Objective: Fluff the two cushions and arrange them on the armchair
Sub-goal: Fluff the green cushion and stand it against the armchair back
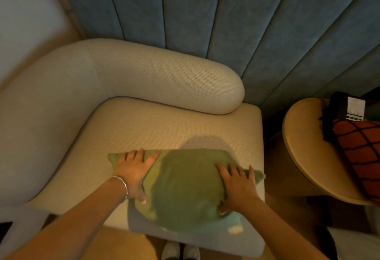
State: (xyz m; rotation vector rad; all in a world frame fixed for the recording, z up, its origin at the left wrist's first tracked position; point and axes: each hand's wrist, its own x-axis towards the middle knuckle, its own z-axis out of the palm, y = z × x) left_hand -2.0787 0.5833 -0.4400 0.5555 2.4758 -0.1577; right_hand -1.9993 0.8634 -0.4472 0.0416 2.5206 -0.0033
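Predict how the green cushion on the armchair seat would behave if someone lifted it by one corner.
The green cushion would probably sag, not stay flat: its corners look limp beside the left hand. It seems light for its size, being puffy in the middle. Its fuzzy cover likely grips rather than slips under the right hand.

We find bare seat [164,128] mid-frame; the curved backrest [144,74] blocks upper left, a round table [304,157] right.

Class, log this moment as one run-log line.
left hand: flat on green cushion | right hand: flat on it | cushion: on armchair seat | patterned cushion: side table
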